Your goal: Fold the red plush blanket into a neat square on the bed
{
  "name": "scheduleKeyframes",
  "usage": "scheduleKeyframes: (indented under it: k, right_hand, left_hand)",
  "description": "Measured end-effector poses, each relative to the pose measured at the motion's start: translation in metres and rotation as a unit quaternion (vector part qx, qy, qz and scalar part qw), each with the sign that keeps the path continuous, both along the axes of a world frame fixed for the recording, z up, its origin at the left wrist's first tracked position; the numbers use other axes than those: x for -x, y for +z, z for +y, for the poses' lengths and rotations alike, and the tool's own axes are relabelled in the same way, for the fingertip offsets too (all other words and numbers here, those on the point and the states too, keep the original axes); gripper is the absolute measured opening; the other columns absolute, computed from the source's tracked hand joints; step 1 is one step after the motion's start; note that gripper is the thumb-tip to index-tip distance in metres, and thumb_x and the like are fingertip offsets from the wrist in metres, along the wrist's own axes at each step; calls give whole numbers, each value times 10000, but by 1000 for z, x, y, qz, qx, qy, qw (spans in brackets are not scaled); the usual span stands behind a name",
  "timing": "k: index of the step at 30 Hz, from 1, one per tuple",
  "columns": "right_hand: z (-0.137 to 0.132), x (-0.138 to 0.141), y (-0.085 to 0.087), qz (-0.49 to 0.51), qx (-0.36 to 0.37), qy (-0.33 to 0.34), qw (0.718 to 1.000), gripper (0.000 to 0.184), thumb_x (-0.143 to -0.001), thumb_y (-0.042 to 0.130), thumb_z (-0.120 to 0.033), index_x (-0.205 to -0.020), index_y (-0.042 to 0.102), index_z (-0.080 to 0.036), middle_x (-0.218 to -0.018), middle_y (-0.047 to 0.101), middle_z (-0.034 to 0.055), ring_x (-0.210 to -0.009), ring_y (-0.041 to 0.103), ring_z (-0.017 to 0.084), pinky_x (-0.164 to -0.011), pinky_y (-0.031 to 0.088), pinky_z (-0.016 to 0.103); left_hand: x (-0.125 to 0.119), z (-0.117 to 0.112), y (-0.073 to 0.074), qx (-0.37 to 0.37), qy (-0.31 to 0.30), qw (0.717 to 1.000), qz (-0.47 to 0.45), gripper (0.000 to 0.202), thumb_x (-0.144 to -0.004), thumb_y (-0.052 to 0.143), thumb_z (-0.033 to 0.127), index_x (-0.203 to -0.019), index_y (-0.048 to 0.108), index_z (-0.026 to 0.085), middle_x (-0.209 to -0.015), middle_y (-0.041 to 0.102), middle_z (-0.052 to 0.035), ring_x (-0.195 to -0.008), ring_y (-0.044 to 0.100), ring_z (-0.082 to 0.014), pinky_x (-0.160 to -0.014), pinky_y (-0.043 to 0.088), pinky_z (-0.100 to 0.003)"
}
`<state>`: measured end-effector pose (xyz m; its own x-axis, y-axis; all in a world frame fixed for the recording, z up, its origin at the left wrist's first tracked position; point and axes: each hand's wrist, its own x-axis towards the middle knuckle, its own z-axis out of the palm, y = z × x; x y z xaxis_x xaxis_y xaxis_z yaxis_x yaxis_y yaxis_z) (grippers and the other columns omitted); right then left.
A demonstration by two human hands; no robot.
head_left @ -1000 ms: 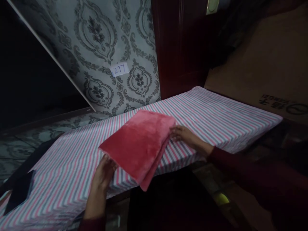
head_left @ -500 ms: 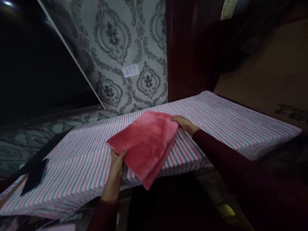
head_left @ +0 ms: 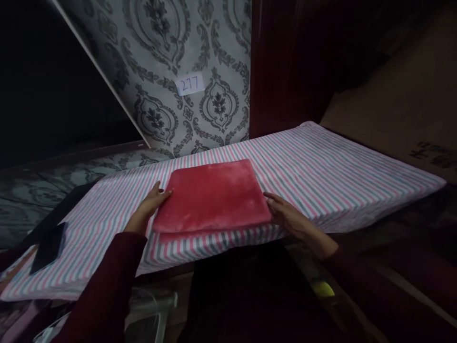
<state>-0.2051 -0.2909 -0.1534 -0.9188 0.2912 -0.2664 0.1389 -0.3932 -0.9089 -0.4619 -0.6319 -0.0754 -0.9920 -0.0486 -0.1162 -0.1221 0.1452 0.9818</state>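
Observation:
A folded red plush cloth (head_left: 216,195) lies near the front edge of the striped table cover, its layers stacked and a lower fold poking out in front. At its left side is my left hand (head_left: 150,202), fingers apart, with the thumb tip touching the top near the edge. My right hand (head_left: 287,216) rests against the right edge, its fingers stretched out along that side. Neither hand is wrapped round the cloth. Some of the right fingertips are hard to make out.
The pink, grey and white striped cover (head_left: 303,166) spreads over the table. A dark flat device (head_left: 49,248) lies at its left end. A large dark screen (head_left: 53,85) leans in at left, and a cardboard box (head_left: 396,109) stands at right. A paper marked 277 (head_left: 190,84) is on the wall.
The red cloth has gone from held up and tilted between both hands to lying flat and squared to the table. Both hands have loosened and shifted to its left and right sides.

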Motion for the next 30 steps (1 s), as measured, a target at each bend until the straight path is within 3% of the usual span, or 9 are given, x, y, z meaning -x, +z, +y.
scheduleKeyframes:
  k: [3,7,10,13,16,19,25,30]
  right_hand:
    - [0,-3,-14,-5,15,-19,1000,561,-844,746,-412,-1354,555,-278,-1083,745,64,-873,733,226,-715,639,346]
    - [-5,-2,-14,15,-13,-13,1000,568,-812,732,-374,-1339,553,-262,-895,714,5,-764,703,200,-705,647,353]
    - [-12,-5,-13,6,-34,-13,999,483,-823,679,-394,-1273,569,-257,-843,701,-5,-722,700,202,-657,640,349]
    - [-16,-10,-14,-11,-41,5,999,475,-822,635,-390,-1270,574,-245,-809,712,0,-664,710,200,-607,617,326]
    - [-15,-13,-12,-13,-35,64,997,529,-756,637,-363,-1264,584,-225,-818,731,6,-610,716,191,-555,589,295]
    - [-15,-11,-11,-5,-26,118,993,568,-688,694,-387,-1221,579,-231,-858,749,4,-559,705,182,-468,530,254]
    - [-32,-5,-31,-16,-46,105,993,395,-719,706,-546,-874,523,-233,-682,708,4,-452,637,155,-381,422,218]
    - [-46,-14,-50,29,-74,49,996,473,-752,634,-689,-768,498,-236,-627,671,0,-449,632,146,-410,436,224]
  left_hand:
    - [-6,19,1,58,-49,988,133,738,-505,936,108,-1198,713,231,-1419,635,-117,-1468,468,-363,-1142,487,-410]
    - [-30,74,16,78,-256,945,188,572,-530,933,170,-1069,755,239,-1395,680,-82,-1471,470,-343,-1252,338,-451]
    - [-41,123,17,166,-424,872,180,574,-595,908,193,-1145,750,236,-1455,648,-95,-1486,462,-328,-1275,277,-436]
    - [-35,168,11,299,-508,782,202,599,-748,816,266,-1329,676,227,-1593,524,-108,-1542,385,-309,-1295,213,-435]
    - [-20,208,7,413,-513,713,240,653,-893,680,338,-1511,527,193,-1692,360,-136,-1593,276,-307,-1306,155,-480]
    - [-13,240,5,493,-484,677,254,690,-989,540,414,-1621,365,199,-1732,253,-148,-1611,211,-322,-1293,152,-558]
    - [-29,264,-25,556,-381,675,301,668,-1053,365,481,-1658,301,205,-1718,302,-154,-1585,246,-376,-1254,174,-654]
    - [-40,262,-44,567,-339,677,324,666,-1059,337,496,-1659,309,208,-1710,323,-150,-1583,242,-382,-1260,171,-658]
